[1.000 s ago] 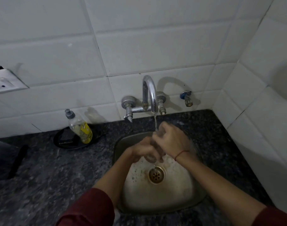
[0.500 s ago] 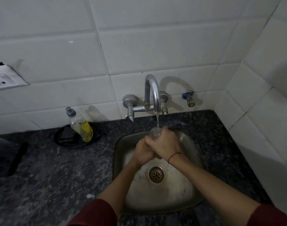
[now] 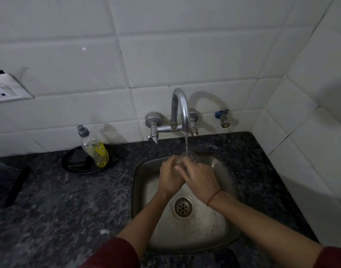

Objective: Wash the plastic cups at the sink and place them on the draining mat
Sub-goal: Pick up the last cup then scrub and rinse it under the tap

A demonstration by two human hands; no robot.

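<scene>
One clear plastic cup [image 3: 191, 157] is held under the running tap [image 3: 181, 109], over the sink [image 3: 142, 176]; the left hand [image 3: 169, 178] and right hand [image 3: 199, 177], pressed together, both grip it. Rinsing appears under way; no washed cups or draining mat are visible, so placement remains.

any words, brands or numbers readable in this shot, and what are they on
Nothing here can be read.
Soap bottle: it has a yellow label, but the print is too blurred to read.
Wall socket: no lettering visible.
Cup, held by the left hand and right hand under the tap: clear, no print visible.
</scene>
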